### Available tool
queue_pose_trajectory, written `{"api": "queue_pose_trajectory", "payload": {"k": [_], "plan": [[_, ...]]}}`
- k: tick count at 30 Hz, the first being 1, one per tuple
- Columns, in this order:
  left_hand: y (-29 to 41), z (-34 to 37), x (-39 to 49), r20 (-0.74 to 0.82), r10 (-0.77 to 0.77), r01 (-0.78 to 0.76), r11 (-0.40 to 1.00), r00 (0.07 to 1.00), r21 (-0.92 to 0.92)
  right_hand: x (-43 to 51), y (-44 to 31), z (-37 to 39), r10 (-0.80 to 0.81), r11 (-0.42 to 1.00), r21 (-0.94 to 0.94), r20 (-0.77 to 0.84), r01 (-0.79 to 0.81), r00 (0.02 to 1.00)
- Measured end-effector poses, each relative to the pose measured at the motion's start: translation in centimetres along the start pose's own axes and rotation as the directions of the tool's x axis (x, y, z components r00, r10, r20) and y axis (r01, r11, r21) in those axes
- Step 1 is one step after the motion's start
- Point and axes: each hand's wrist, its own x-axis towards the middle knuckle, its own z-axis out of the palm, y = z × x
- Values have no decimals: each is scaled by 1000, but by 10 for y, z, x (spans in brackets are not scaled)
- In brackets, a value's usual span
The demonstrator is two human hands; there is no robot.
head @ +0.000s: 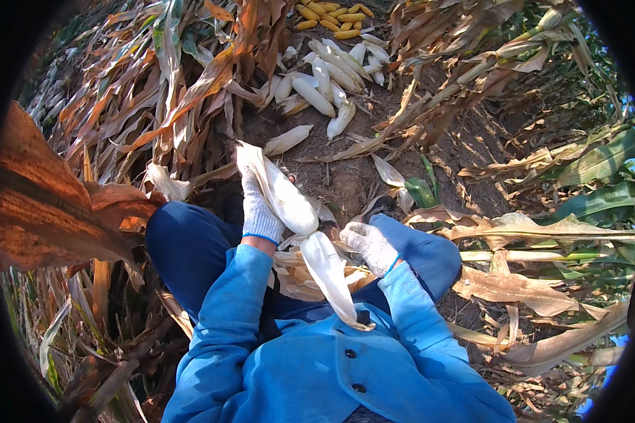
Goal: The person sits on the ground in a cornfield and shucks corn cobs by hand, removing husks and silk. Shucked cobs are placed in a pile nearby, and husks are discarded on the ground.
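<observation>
In a white knit glove with a blue cuff edge, my left hand [260, 209] is closed around an ear of corn in its pale husk [288, 203]. A peeled-down husk leaf [325, 267] hangs from the ear's lower end towards my jacket. My right hand [369, 245], gloved alike, is beside my right knee, a little right of the ear; its fingers are curled and whether they hold anything cannot be told. Loose dry husks [291, 275] lie in my lap between the crossed legs.
Husked ears [312, 95] lie heaped on the soil ahead, with one single ear [288, 140] nearer me. Bare yellow cobs [330, 16] are piled beyond. Dry corn stalks and leaves [190, 100] stand at the left; more stalks [529, 227] lie at the right.
</observation>
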Motion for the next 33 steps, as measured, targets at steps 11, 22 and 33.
{"api": "queue_pose_trajectory", "payload": {"k": [11,22,33], "plan": [[-30,4,-13,158,93,-166,818,983,551,39,-61,28,-569,688,-581,-61,435,820],[-27,0,-7,235,128,-228,854,963,469,51,-71,45,-388,915,-228,-267,333,882],[-17,9,-13,140,155,-200,886,978,418,51,-65,37,-167,871,369,-400,325,901]]}}
